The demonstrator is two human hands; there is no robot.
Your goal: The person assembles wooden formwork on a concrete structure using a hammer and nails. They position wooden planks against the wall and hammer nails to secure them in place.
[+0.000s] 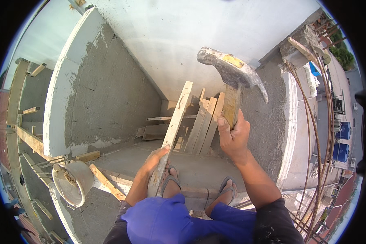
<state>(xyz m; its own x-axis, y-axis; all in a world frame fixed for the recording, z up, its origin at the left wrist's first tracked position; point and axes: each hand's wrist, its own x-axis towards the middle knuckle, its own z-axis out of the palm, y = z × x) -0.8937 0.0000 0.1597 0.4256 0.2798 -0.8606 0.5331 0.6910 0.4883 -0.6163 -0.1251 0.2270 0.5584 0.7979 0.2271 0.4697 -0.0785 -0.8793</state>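
My right hand (236, 136) is closed round the wooden handle of a claw hammer (225, 65), raised on the right with its worn, mortar-smeared head up. In my left hand (155, 160) is a narrow wooden batten (178, 112), gripped around its lower half. The batten slants upward, its top end leaning a little to the right, and its bottom end sits beside my thigh. Hammer and batten are apart. Beyond them, several wooden planks (203, 124) lean at the back of a recess between grey rendered walls.
A grey rendered wall with a white edge (55, 93) stands at left, another (288, 134) at right. A mortar-stained bucket (73, 183) hangs or stands at lower left near loose timber (105, 181). Rusty steel bars (325, 122) rise at right. My sandalled feet rest on a ledge.
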